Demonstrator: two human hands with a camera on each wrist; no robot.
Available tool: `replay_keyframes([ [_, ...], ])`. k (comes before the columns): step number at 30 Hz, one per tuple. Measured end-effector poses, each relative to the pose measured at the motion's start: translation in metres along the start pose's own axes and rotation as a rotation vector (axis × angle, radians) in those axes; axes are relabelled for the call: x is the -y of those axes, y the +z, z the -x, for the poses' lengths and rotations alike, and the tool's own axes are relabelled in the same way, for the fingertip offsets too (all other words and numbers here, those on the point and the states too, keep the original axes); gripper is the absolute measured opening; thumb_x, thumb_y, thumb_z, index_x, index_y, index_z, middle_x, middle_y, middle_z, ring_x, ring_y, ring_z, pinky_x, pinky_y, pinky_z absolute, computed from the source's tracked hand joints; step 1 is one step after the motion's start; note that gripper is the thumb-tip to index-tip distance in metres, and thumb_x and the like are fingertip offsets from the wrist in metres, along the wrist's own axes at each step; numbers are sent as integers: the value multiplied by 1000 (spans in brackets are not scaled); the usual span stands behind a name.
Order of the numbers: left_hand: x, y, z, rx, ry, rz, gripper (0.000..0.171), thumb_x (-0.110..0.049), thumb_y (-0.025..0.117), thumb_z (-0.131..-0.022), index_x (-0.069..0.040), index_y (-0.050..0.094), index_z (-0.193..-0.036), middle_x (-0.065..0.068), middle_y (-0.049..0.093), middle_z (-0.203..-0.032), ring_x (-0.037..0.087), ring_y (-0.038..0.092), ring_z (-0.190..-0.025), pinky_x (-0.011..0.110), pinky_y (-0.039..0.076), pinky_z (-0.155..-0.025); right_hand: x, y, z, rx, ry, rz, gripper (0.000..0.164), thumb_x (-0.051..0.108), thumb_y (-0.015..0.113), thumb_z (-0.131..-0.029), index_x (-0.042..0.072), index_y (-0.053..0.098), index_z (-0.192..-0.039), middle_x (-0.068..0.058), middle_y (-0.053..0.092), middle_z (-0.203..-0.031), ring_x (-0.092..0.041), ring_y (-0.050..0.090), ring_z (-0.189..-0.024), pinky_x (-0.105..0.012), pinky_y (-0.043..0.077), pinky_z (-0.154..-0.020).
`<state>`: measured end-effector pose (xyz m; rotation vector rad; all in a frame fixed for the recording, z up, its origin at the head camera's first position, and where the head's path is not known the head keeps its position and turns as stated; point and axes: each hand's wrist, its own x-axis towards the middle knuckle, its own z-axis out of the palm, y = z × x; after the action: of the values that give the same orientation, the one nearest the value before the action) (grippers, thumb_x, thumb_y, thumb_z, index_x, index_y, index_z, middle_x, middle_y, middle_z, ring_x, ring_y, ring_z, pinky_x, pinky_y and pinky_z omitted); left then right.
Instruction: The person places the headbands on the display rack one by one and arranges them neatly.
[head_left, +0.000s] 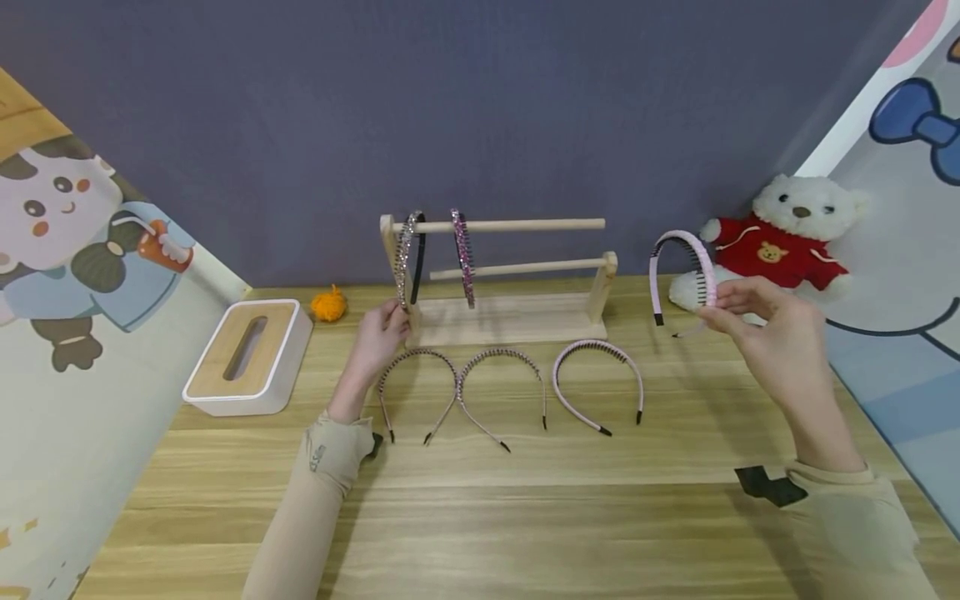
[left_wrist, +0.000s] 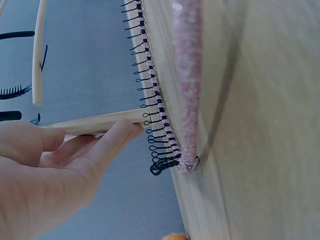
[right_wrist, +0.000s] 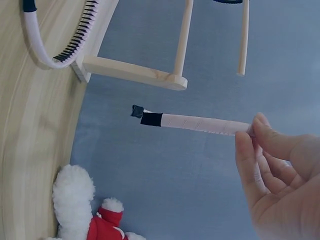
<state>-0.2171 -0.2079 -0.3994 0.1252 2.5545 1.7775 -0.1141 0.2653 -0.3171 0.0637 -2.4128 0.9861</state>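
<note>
My left hand grips the left post of a wooden headband stand; the left wrist view shows the fingers against that post. Close by on the upper rod hangs a silver glittery headband, with a magenta glittery headband to its right. Over on the right, my right hand pinches a pale pink headband by one side, holding it raised with its ends downward. In the right wrist view, this headband appears edge-on between thumb and fingers.
Two pink glittery headbands and a plain pale pink headband lie in a row before the stand. A tissue box and an orange fuzzy ball sit left. A white teddy bear in red sits at the back right.
</note>
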Motion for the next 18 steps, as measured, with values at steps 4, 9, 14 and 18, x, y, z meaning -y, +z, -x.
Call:
replay_keyframes([
  [4, -1, 0, 1, -4, 3, -4, 40, -9, 39, -117, 15, 54, -144, 36, 61, -135, 46, 63, -122, 50, 55, -105, 4, 0, 0, -4, -6, -28, 29, -6, 86, -87, -6, 73, -113, 20, 61, -91, 11, 58, -82, -1, 46, -75],
  [9, 0, 0, 0, -3, -3, -2, 40, -10, 39, -117, 15, 53, -145, 36, 61, -136, 46, 63, -124, 50, 54, -106, 9, -2, -2, -15, -14, -32, 31, -5, 86, -87, -5, 72, -114, 22, 61, -92, 10, 58, -84, -1, 46, -76],
  [14, 1, 0, -1, 1, -7, 8, 41, -10, 39, -117, 15, 51, -147, 37, 58, -140, 47, 60, -129, 46, 52, -109, 16, -3, -6, -23, -11, -26, 31, -3, 87, -88, -3, 72, -115, 23, 60, -90, 6, 57, -84, -2, 45, -77],
  [18, 1, 0, 0, 3, -5, 11, 41, -9, 39, -116, 15, 51, -147, 37, 58, -140, 48, 60, -130, 48, 52, -109, 21, -2, -8, -31, -10, -8, 31, -2, 86, -89, -3, 72, -116, 21, 59, -90, 4, 55, -83, -4, 43, -80],
])
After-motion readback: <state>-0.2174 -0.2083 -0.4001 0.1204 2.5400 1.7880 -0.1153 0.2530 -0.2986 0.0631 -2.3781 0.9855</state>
